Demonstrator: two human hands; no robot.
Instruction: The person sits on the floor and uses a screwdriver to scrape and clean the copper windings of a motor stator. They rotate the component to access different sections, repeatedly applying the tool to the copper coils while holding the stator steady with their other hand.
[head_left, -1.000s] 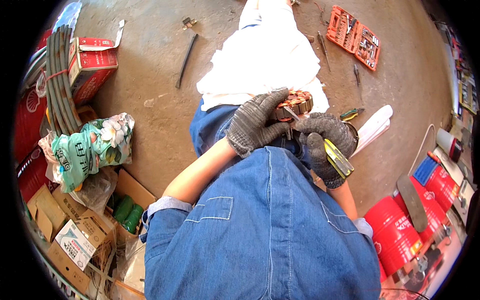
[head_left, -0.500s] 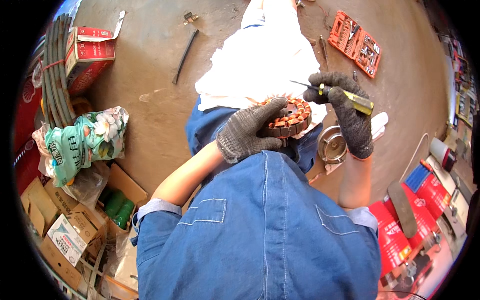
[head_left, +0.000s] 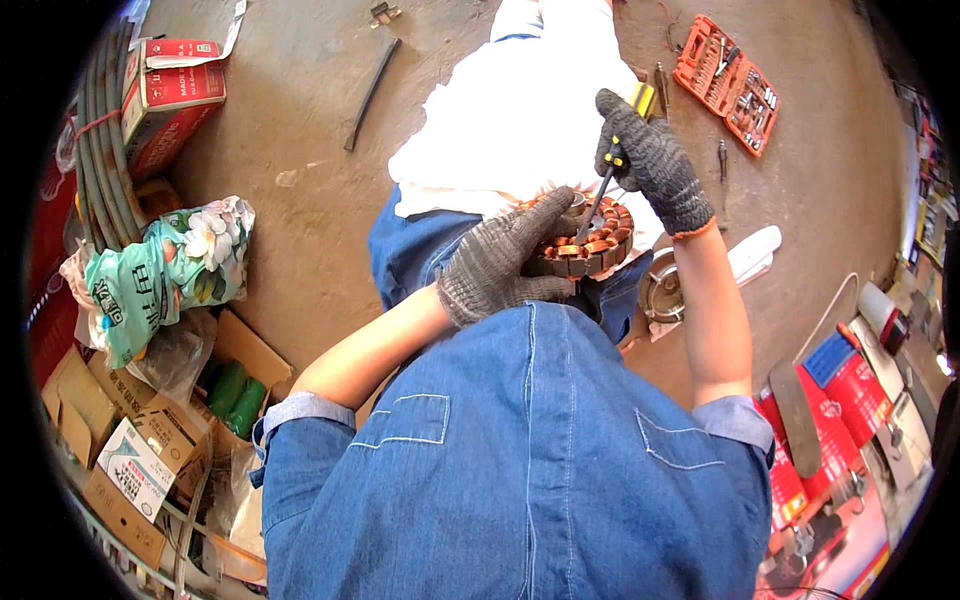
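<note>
My left hand (head_left: 498, 255), in a dark grey knitted glove, grips a round motor stator (head_left: 612, 240) with copper windings on its rim, held over my lap. Its thumb lies across the top and the fingers are at the side. In my gloved right hand (head_left: 655, 165) is a screwdriver (head_left: 602, 200) with a yellow and black handle. Its shaft slants down and its tip reaches the windings near the stator's middle. A white cloth (head_left: 500, 120) covers my legs beyond the stator.
To the right lie a round metal housing (head_left: 663, 288) and an orange socket set case (head_left: 728, 85). A black strip (head_left: 372, 95) is on the floor ahead. Coiled hoses (head_left: 105, 150), a red box (head_left: 170, 100), a green floral bag (head_left: 170, 270) and cartons line the left side.
My right hand has turned the screwdriver from nearly level, tip leftward, to pointing down, and brought its tip onto the windings. My left hand keeps its hold on the stator.
</note>
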